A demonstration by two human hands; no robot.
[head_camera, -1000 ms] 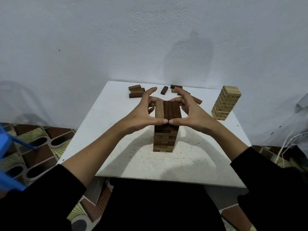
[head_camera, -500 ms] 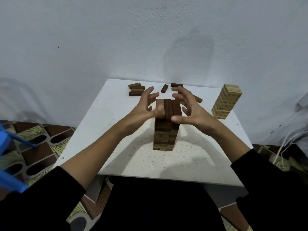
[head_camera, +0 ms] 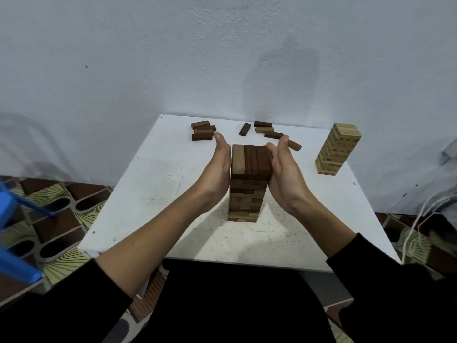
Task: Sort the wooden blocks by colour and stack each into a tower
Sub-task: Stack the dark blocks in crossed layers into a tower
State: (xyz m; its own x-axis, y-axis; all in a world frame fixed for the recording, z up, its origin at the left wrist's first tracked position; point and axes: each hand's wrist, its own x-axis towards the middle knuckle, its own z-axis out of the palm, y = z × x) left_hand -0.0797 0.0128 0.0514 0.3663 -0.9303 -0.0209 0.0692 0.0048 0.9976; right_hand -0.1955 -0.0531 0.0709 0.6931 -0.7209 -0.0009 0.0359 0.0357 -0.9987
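Hands flank the dark tower point(head_camera: 248, 186): the left hand point(head_camera: 220, 164) lies flat against its left face, fingers straight and together, and the right hand point(head_camera: 284, 167) presses its right face, the fingers nearly straight, nothing grasped by either. Half a second ago both hands hovered at the top layer with fingers spread and curled; a second ago the thumbs met in front of the tower while the fingertips pinched the top course. The change from fingertip adjustment to flat-palm pressure suggests that the last layer is seated and the sides are now being squared (a judgement, not an observed fact).

The dark tower stands near the middle of the desk point(head_camera: 153, 184), its top course showing one paler block on the left beside two or three darker ones. The light tower point(head_camera: 337, 148) stands well apart at the right rear edge and looks finished. Loose dark blocks remain at the back: a group of four point(head_camera: 202, 131) behind the left hand, a single block point(head_camera: 244, 129) at centre, and a scatter point(head_camera: 272, 133) partly hidden behind the right hand.

Task status: sorting appears done; the dark tower is incomplete, with roughly nine blocks to place. Uneven side pressure could shear the upper courses.
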